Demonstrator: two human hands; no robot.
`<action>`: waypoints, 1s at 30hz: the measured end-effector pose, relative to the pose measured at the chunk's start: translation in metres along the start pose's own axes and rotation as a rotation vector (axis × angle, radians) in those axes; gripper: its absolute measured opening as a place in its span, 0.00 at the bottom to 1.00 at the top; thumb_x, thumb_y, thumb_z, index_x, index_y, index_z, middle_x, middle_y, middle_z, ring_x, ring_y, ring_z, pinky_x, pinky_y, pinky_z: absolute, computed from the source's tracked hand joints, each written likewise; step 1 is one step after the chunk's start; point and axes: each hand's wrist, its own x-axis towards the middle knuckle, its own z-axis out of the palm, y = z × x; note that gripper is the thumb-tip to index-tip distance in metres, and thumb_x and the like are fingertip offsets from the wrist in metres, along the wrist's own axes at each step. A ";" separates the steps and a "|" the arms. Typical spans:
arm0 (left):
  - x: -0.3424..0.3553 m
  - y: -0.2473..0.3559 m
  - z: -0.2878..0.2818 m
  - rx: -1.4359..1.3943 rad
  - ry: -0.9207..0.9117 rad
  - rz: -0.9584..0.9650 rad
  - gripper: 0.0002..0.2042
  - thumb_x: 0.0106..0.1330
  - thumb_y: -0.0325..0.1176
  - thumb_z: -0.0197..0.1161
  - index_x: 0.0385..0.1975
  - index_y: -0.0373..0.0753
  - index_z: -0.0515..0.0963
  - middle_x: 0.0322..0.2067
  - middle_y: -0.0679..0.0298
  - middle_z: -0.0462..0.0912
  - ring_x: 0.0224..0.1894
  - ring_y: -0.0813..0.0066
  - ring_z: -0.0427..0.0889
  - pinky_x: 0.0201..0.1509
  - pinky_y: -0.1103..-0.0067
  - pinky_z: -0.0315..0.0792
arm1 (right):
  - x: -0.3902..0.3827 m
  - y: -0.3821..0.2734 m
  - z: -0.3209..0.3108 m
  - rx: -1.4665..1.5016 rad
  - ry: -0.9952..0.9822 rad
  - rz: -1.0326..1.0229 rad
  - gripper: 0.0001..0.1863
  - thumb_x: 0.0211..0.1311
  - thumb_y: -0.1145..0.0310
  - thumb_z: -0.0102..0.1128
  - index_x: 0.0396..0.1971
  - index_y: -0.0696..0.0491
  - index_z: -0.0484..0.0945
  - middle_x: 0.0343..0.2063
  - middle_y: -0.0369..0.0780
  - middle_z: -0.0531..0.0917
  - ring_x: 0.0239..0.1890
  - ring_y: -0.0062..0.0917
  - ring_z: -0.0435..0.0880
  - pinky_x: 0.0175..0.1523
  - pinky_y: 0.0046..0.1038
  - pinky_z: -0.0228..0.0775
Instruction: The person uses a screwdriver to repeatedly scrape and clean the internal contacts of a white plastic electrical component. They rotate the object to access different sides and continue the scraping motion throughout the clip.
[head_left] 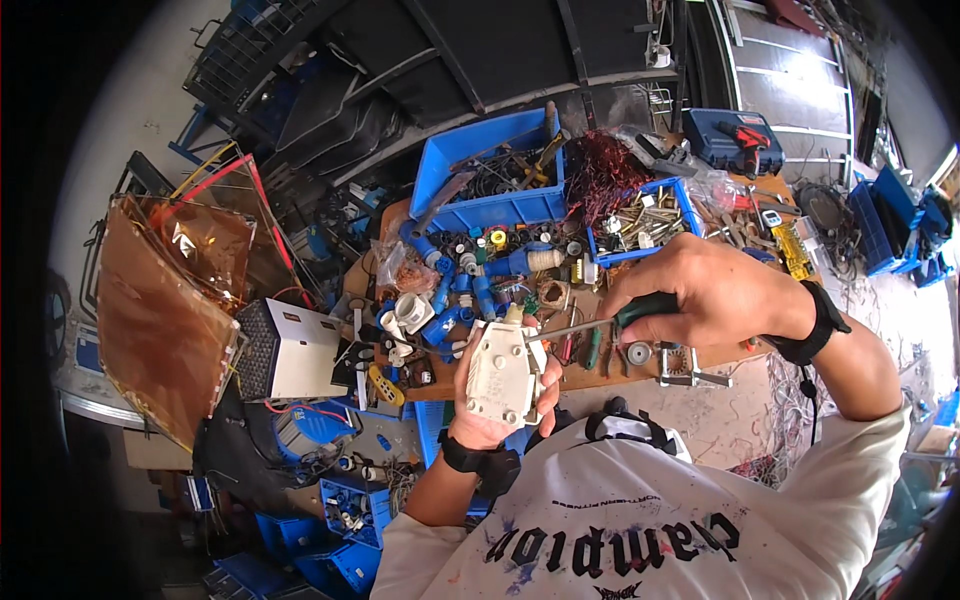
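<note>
The left hand [477,427] is clamped around a white plastic casing [500,378], thumb on one edge and fingers on the other. The right hand [685,290], apart from the left, grips a screwdriver [645,308] by its dark green handle; its shaft spans the space between the hands to the casing's upper edge, though whether the tip touches is too small to tell. Just beyond the left hand lie blue pipe fittings [483,296] on a wooden table [598,378]. Past the right hand sits a blue tray [689,208] of long screws. Farther out, ahead of both hands, stands a larger blue crate [500,213] of metal parts, and beyond the right hand, a red drill [752,150].
</note>
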 end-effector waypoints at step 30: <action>-0.025 0.014 0.010 0.661 -0.323 0.372 0.39 0.60 0.60 0.62 0.66 0.43 0.64 0.47 0.40 0.74 0.41 0.52 0.81 0.42 0.65 0.78 | -0.028 -0.063 0.026 -0.869 0.252 -0.308 0.23 0.40 0.67 0.63 0.44 0.42 0.80 0.21 0.29 0.67 0.18 0.15 0.73 0.18 0.19 0.63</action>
